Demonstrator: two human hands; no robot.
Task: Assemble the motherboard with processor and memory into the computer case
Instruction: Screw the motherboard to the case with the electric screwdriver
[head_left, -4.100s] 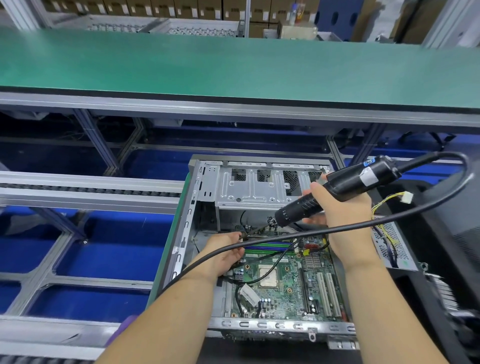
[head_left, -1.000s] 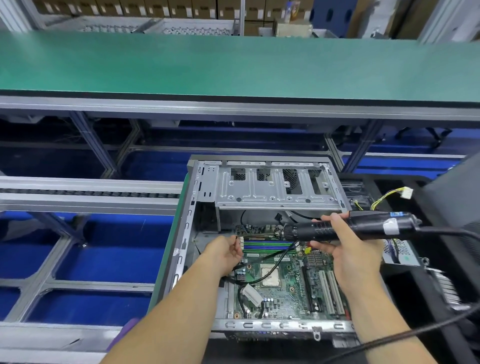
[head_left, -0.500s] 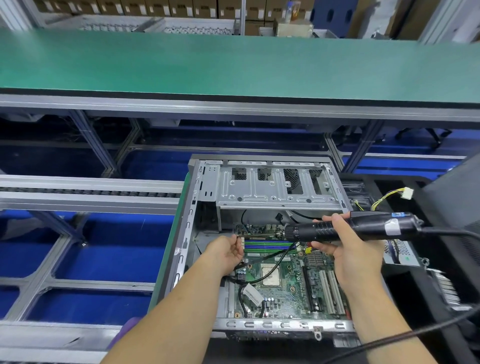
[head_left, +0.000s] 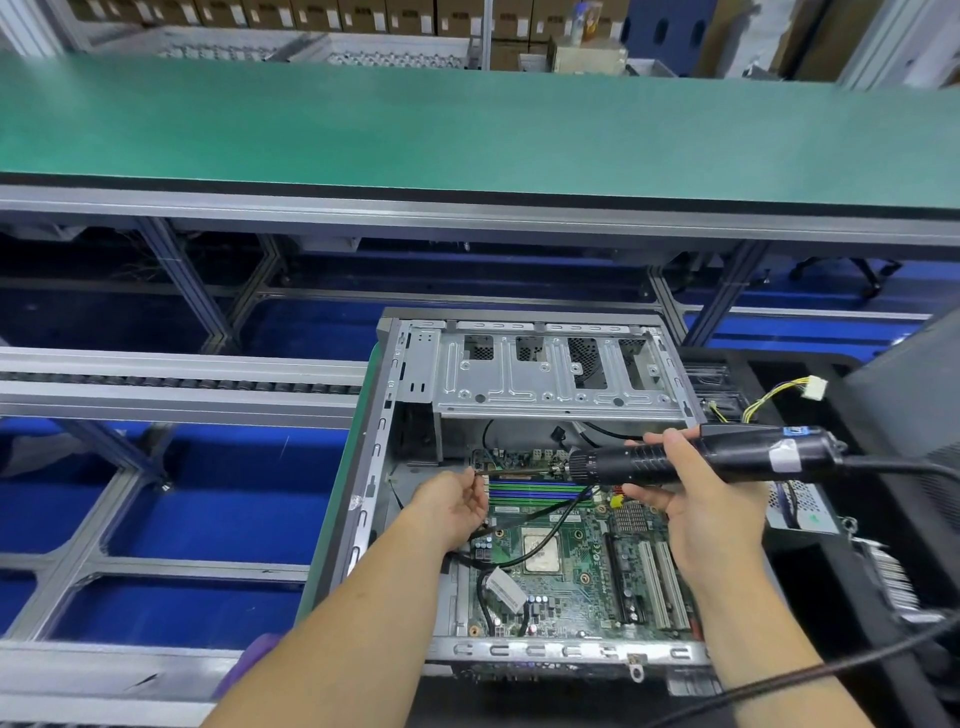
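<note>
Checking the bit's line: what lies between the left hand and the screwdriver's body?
In the head view, only the thin bit spans from the left hand to the screwdriver, above the memory sticks.

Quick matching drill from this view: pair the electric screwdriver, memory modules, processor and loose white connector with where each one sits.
Things:
1. electric screwdriver
2. memory modules
3. processor
4. white connector

Places:
A. middle of the motherboard, a black cable crossing it
B. outside the computer case, far right, on yellow wires
C. gripped in the right hand, lying level
D. slotted just right of the left hand

Pairs: 1-C, 2-D, 3-A, 4-B
</note>
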